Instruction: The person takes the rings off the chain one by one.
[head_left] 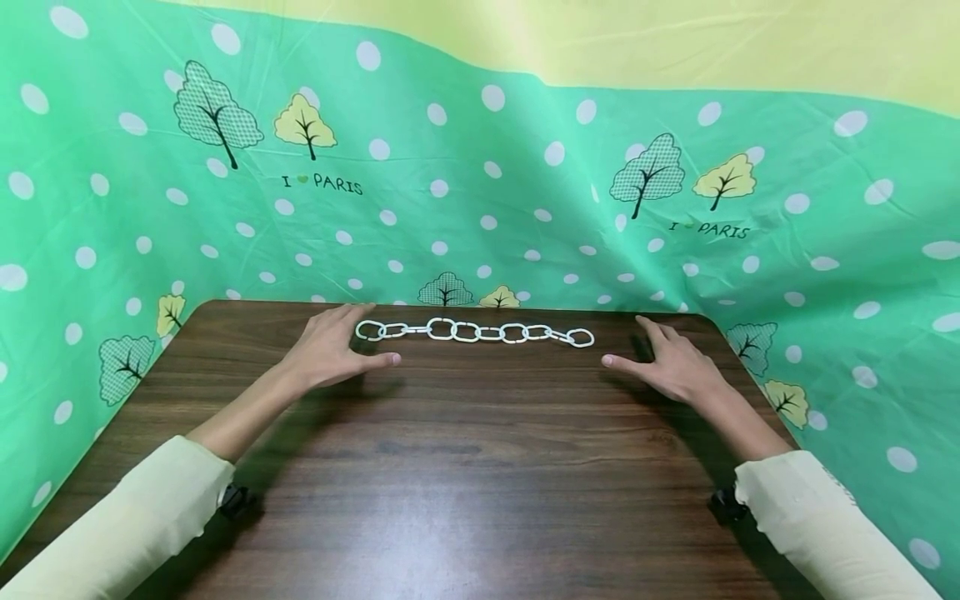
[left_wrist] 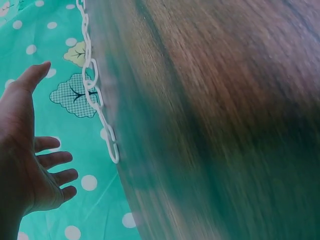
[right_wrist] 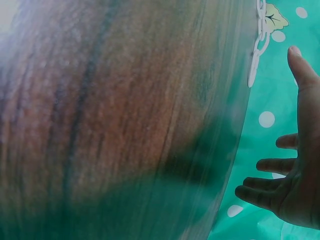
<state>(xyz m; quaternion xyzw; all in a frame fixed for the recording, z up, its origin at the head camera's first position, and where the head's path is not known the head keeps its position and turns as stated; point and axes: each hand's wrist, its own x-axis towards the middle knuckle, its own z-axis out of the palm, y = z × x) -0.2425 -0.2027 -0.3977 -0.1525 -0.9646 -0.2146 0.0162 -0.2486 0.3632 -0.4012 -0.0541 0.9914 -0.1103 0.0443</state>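
Observation:
A white chain [head_left: 489,333] of several oval links lies stretched from left to right near the far edge of the brown wooden table [head_left: 480,450]. At its left end is my left hand [head_left: 330,346], fingers extended and thumb pointing inward, holding nothing. My right hand [head_left: 678,362] is beyond the chain's right end, a small gap away, with fingers spread and nothing held. The left wrist view shows the chain [left_wrist: 95,95] running along the table edge beside the open left hand [left_wrist: 25,155]. Only the end links of the chain [right_wrist: 255,62] appear in the right wrist view, near the right hand [right_wrist: 295,170].
Behind and beside the table hangs a green cloth [head_left: 465,158] with white dots and printed trees, and a yellow band [head_left: 675,42] along its top. A dark device sits at each wrist, by the left sleeve [head_left: 150,508] and the right sleeve [head_left: 817,508].

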